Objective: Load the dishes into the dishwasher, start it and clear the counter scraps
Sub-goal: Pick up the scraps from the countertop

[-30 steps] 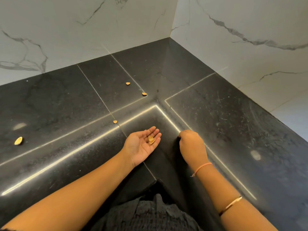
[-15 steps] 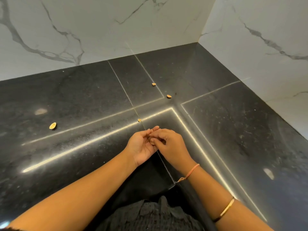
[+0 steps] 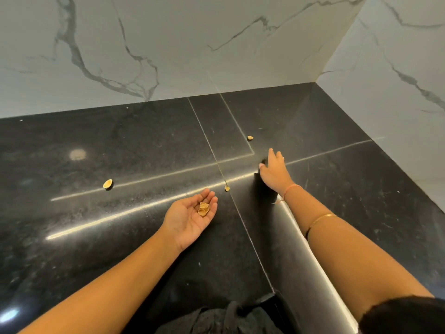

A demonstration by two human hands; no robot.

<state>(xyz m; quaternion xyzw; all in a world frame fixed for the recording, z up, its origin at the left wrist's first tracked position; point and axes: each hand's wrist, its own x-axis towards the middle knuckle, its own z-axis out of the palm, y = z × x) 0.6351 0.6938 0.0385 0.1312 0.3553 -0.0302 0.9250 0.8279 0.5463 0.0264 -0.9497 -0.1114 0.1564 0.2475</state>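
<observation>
My left hand [image 3: 190,218] lies palm up just above the black counter [image 3: 120,153], fingers relaxed, with a few tan nut shells [image 3: 203,209] resting on them. My right hand [image 3: 273,171] reaches forward, palm down, fingers stretched out over the counter seam near the corner; nothing shows in it. One shell [image 3: 250,138] lies just beyond its fingertips. Another small shell [image 3: 227,188] sits between my two hands. A larger shell [image 3: 107,183] lies off to the left.
White marble walls [image 3: 168,56] close the counter at the back and on the right, forming a corner. The counter's inner front edge [image 3: 313,256] runs under my right forearm. Dark clothing shows at the bottom.
My right hand left my left palm, where it dropped a shell, and reached forward toward the far shells. My left hand stayed palm up. My view swung to the left.
</observation>
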